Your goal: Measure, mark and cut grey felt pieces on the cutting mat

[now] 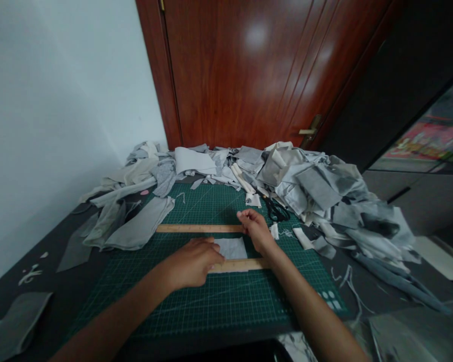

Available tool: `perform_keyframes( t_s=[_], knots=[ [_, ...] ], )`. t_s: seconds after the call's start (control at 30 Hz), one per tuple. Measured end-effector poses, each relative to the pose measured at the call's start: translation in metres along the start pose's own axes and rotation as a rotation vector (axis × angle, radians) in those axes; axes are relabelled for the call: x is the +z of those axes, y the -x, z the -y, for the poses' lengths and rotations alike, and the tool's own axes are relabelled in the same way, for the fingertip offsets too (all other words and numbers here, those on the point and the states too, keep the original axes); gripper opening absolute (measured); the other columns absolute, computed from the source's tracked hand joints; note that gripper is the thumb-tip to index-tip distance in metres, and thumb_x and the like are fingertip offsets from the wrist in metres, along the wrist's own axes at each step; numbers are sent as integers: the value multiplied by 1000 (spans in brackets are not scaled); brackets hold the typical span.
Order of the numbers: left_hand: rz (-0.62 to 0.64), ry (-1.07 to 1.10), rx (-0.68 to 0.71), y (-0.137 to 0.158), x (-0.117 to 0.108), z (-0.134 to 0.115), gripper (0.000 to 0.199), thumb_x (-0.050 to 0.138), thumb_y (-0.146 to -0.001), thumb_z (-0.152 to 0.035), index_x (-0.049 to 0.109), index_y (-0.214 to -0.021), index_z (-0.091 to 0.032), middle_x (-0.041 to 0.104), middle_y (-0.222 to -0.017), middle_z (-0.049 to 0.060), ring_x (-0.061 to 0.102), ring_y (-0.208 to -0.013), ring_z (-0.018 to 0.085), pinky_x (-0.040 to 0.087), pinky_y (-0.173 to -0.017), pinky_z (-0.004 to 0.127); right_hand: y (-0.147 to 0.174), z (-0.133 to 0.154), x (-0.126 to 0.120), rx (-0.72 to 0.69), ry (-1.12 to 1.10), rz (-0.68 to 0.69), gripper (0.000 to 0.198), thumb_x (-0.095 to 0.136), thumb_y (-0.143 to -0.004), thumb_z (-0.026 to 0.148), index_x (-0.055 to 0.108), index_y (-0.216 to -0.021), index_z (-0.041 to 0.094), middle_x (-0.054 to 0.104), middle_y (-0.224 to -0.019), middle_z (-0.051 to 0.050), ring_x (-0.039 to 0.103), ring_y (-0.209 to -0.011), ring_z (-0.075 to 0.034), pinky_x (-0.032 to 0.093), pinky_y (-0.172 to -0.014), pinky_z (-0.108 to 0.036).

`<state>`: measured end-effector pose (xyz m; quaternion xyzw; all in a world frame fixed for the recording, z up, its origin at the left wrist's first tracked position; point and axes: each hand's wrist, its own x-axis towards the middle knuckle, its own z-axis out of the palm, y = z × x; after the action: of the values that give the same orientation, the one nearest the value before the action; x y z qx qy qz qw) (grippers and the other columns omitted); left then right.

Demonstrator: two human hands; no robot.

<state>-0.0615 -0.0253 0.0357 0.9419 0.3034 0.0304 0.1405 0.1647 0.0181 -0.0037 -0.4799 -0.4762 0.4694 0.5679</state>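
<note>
My left hand [196,260] is closed over the left part of the nearer wooden ruler [245,264], its fingertips pressing down there. Under that ruler lies a piece of light grey cloth [232,248], partly covered by the hand. My right hand [255,230] is raised just right of the cloth, thumb and fingers pinched together; whatever they hold is too small to make out. A second wooden ruler [196,229] lies farther back, roughly parallel to the first, its right end reaching behind my right hand. Both rulers rest on a green cutting mat [211,306].
Heaps of grey and white cloth scraps [309,181] line the back and right of the dark table [86,284]. Black-handled scissors [276,210] lie by the right heap. More cloth [139,226] overlaps the mat's left edge. Behind stands a wooden door [241,75].
</note>
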Motion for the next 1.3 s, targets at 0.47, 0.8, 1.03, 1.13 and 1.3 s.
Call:
perform_keyframes(
  t_s=[0.47,0.8,1.03,1.13,1.3],
  knots=[
    [-152,-154,-302,24,28,-69,83,66,-80,-72,59,-138,-14,65,-125,16,52,-124,39,35,-111,57,7,3,-13,-372,1197,177,22,64,-94,27,77,-110,18,66,-99,-12,65,-91,-23,48,-83,-30],
    [-283,-90,-408,34,54,-81,95,63,-77,-80,48,-149,-19,57,-134,17,50,-126,39,37,-109,58,1,-1,-17,-388,1081,290,8,69,-90,19,77,-92,18,63,-94,-6,62,-91,-18,46,-83,-27],
    [-299,-93,-386,35,63,-76,98,57,-77,-85,45,-151,-21,54,-144,16,46,-133,39,32,-113,57,9,5,-17,-450,1169,292,16,69,-90,23,76,-103,16,63,-95,-9,60,-95,-22,46,-89,-32],
    [-301,-91,-384,35,66,-74,98,58,-77,-84,45,-152,-21,53,-147,15,45,-134,40,32,-113,56,10,7,-15,-440,1178,332,10,67,-91,19,77,-90,18,62,-90,-7,60,-94,-21,45,-88,-31],
    [-281,-84,-380,35,68,-72,102,56,-77,-86,43,-153,-19,51,-150,15,43,-135,39,30,-115,56,8,3,-17,-385,1075,280,6,70,-87,14,73,-84,17,61,-91,-5,60,-89,-19,46,-83,-29]
  ],
)
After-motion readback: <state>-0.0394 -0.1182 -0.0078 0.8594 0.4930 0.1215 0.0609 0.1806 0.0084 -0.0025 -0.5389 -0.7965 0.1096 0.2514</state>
